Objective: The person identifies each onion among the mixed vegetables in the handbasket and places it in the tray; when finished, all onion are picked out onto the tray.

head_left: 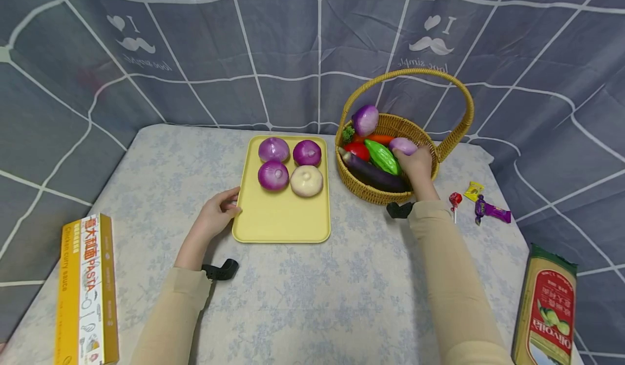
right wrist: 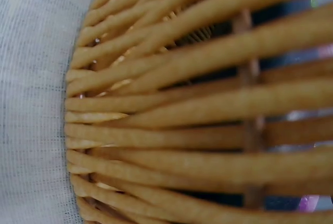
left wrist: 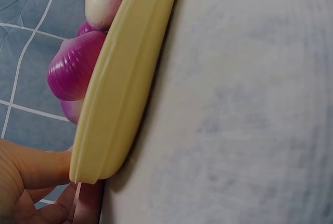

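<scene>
Two hands at work, one on a tray, one in a basket

The left hand [head_left: 215,213] pinches the left edge of a yellow tray [head_left: 280,221], thumb and fingers close together there. The right hand [head_left: 418,164] is inside a wicker basket [head_left: 373,196], fingers bent round a pale purple onion [head_left: 403,145] at the right side; how tightly they press I cannot tell. On the tray sit three purple onions [head_left: 273,175] and a white onion [head_left: 306,181]. Sharing the basket are a ridged green vegetable [head_left: 382,157], an eggplant [head_left: 373,174], a tomato [head_left: 358,150], a carrot [head_left: 380,139] and, back left, a purple-and-white onion [head_left: 365,120]. Right of it lie a red lollipop [head_left: 455,198] and wrapped sweets [head_left: 498,213]. Farther out are a PASTA box [head_left: 89,294], far left, and an Olivoilà packet [head_left: 547,311], far right
</scene>
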